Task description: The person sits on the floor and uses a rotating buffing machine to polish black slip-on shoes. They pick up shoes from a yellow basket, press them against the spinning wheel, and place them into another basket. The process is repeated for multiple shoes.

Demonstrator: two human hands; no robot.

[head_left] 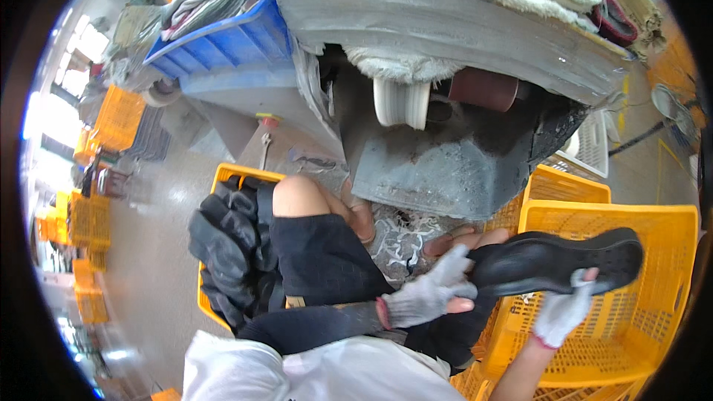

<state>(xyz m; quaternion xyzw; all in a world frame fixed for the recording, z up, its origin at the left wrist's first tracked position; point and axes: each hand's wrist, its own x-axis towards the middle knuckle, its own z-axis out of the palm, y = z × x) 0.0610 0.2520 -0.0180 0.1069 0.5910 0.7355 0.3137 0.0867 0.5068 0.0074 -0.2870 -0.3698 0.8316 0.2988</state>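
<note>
In my right hand (566, 310), which wears a whitish knit glove with bare fingertips, is a long black shoe (553, 261). The thumb presses on the shoe's right part and the other fingers are hidden beneath it. My left hand (432, 291), gloved the same way, reaches toward the shoe's left end with fingers stretched and apart. Its fingertips lie at that end; whether they touch it I cannot tell. Several black shoes (226, 241) are piled in a yellow crate (212, 304) left of my legs.
Ahead stands a grey machine (445, 11) with a white wheel (401, 104) and a dark red roller (483, 89). A yellow crate (631, 319) stands at right under the shoe. A blue bin (223, 48) holds cloths at upper left. White scraps (397, 241) litter the floor.
</note>
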